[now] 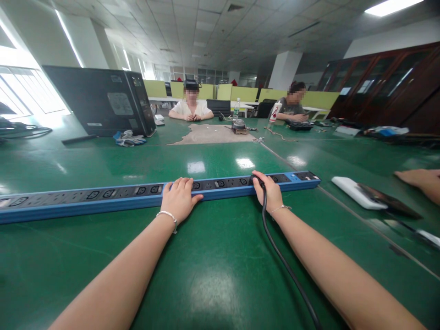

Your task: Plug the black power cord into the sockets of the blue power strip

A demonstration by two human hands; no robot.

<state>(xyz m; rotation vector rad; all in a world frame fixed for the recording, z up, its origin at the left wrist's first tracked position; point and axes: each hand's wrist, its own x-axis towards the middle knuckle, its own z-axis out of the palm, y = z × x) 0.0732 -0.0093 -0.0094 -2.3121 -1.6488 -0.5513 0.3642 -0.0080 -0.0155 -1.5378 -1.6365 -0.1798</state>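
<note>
A long blue power strip (228, 191) with black sockets stretches across the green table in front of me. Over its middle lies my left hand (178, 197), fingers draped across the top and thumb along the front side, holding the strip. My right hand (270, 192) grips a black power plug (254, 179) at a socket near the strip's right end. Whether the plug is fully seated I cannot tell. From it a black cable (275, 250) runs down toward the bottom edge, between my arms.
A black computer case (99, 101) stands back left, with gloves (129, 138) beside it. Two people sit across the table, near a bottle (237, 109). At right lie a white box-like object (359, 192) and a dark flat one (388, 200), near another person's hand (417, 178).
</note>
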